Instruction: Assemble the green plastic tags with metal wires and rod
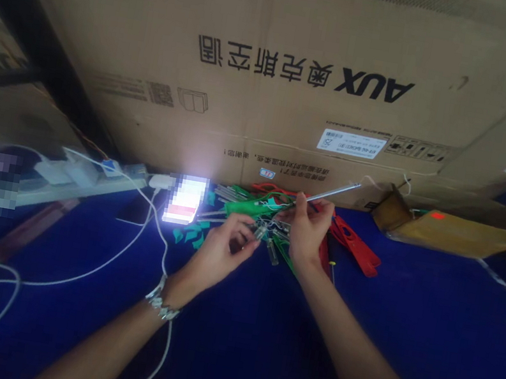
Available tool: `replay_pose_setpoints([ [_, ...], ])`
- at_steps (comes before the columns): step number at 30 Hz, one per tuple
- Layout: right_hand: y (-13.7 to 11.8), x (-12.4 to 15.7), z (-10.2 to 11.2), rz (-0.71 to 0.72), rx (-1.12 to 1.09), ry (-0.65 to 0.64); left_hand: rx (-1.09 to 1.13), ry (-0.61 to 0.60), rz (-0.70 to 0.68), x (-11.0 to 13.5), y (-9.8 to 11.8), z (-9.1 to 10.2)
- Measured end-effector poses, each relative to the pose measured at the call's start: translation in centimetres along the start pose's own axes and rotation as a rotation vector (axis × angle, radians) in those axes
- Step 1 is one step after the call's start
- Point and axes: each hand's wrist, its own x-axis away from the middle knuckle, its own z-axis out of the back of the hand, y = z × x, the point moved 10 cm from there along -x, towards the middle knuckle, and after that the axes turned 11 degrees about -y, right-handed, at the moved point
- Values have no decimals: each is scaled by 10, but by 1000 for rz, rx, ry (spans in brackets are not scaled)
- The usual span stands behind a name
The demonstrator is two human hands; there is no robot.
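Observation:
My left hand (232, 238) is closed in a pinch on a small clear piece (261, 230) with thin wire-like strands beside it. Close by, my right hand (307, 228) is closed around a thin silvery rod (336, 192), which slants up to the right out of its fingers. Under and behind both hands lies a pile of green pieces (247, 207) and red flat strips (353, 245). Another small clear piece (273, 253) hangs or lies just below the hands; which, I cannot tell. Torn teal scraps (190, 233) lie left of the pile.
A lit phone (186, 199) stands left of the pile, near a white cable (112, 263) looping across the blue table surface (227, 340). A large cardboard box (257, 106) rises behind. Right stands a yellowish packet (456, 233); left, a white power strip (73, 188).

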Motion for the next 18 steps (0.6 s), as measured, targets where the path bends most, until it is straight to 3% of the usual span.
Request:
replay_pose_setpoints([
  [4,0,-1,1,4,18,-21,-243,34,-154,-1,26,18],
  [9,0,1,-2,11,16,-32,-391,126,-196,-4,31,49],
  [18,0,5,-9,-3,-14,-61,-438,188,-236,-3,26,52],
])
